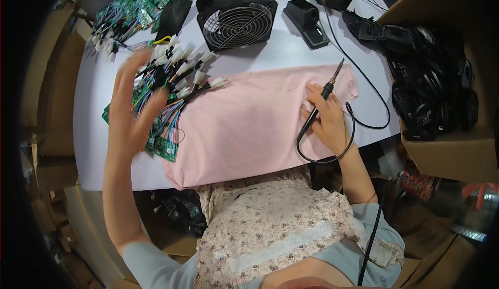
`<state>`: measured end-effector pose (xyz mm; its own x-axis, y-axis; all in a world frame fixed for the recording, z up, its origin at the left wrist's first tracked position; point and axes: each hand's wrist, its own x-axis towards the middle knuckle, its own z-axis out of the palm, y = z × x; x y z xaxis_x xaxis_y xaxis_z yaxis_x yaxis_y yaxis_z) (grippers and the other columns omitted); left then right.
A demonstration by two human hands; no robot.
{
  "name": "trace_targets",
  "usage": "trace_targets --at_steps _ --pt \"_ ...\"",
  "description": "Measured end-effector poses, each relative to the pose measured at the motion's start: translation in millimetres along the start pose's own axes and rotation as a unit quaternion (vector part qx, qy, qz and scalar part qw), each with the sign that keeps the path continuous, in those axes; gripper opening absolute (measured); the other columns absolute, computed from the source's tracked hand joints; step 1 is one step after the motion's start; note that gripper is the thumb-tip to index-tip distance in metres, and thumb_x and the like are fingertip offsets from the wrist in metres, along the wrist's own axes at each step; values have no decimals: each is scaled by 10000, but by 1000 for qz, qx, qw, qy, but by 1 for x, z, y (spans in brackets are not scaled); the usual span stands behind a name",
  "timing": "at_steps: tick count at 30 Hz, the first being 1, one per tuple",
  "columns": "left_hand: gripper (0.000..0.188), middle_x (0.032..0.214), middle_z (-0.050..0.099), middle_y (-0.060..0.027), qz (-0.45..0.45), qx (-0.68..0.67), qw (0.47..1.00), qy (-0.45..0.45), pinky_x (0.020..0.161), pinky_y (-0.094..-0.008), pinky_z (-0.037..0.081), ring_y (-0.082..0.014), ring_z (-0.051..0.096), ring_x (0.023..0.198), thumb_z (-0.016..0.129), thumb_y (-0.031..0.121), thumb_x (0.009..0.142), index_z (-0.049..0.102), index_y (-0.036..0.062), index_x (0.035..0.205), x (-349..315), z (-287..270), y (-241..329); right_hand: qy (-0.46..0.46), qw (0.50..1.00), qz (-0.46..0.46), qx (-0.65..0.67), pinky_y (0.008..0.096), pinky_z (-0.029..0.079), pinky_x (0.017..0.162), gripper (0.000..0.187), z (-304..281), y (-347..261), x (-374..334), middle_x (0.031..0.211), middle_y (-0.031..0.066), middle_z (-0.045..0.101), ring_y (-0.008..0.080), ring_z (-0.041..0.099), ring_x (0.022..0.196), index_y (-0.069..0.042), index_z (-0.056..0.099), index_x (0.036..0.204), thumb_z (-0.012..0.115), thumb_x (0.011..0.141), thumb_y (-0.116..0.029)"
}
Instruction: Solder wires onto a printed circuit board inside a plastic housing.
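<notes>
- My left hand (129, 125), blurred, is raised at the left of the frame, its fingers and thumb spread apart and gripping nothing that I can see.
- Just behind it is a bundle of green circuit boards with multicoloured wires (174, 113) and white plastic connectors (199, 77); I cannot tell whether my fingers touch it.
- That bundle lies left of centre, partly over the left end of a pale pink cloth-covered pad (239, 128).
- My right hand (332, 125), right of centre, has its fingers partly curled, gripping a black pen-shaped soldering iron (313, 116) whose handle crosses them.
- The iron's metal tip points to the upper right, over the pad's right end; its black cord loops around my wrist side.
- At the upper left are a larger heap of green wired boards (132, 8) and a black fabric glove (176, 14).
- At top centre stands a black square fan with a round wire grille (241, 25), and right of it a black iron stand (306, 23).
</notes>
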<state>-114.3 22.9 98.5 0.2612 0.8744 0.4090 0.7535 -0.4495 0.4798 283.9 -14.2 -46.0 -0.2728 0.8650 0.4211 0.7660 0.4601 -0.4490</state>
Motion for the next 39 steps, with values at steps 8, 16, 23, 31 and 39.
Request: trace_targets --at_steps 8,16,23,31,39 --pt "443 1418 597 -175 124 -144 980 -60 1177 -426 355 -323 523 1375 645 90 947 581 -2 1376 59 100 50 2 999 45 14 487 442 1062 314 -10 18 14 1278 154 680 335 659 1125 -83 620 1158 721 864 -127" --pt "776 1691 285 -174 130 89 945 -285 1250 -617 42 -363 198 1581 588 506 972 384 102 1603 15 196 48 279 959 28 -43 441 517 910 405 -59 73 21 1134 122 716 352 673 992 -88 614 1212 761 835 -64" --pt "791 1692 296 -148 130 131 946 -267 1234 -650 37 -353 206 1581 595 541 957 392 133 1604 36 207 46 311 923 115 -196 493 515 841 407 -103 163 47 952 137 707 397 661 952 -105 574 1133 737 780 17" --pt "672 1612 420 -126 92 112 952 -270 1233 -662 63 -356 298 1544 658 428 953 477 180 1550 -14 157 71 119 964 124 -204 507 571 777 307 -82 242 93 960 166 725 408 713 940 -198 613 1180 586 904 -67" --pt "294 1304 644 -81 23 122 992 -24 1139 -536 330 -314 560 1283 762 178 867 733 127 1155 -36 89 15 167 956 88 -226 488 537 741 307 -98 237 74 943 125 703 393 695 885 -176 626 1189 698 913 -63"
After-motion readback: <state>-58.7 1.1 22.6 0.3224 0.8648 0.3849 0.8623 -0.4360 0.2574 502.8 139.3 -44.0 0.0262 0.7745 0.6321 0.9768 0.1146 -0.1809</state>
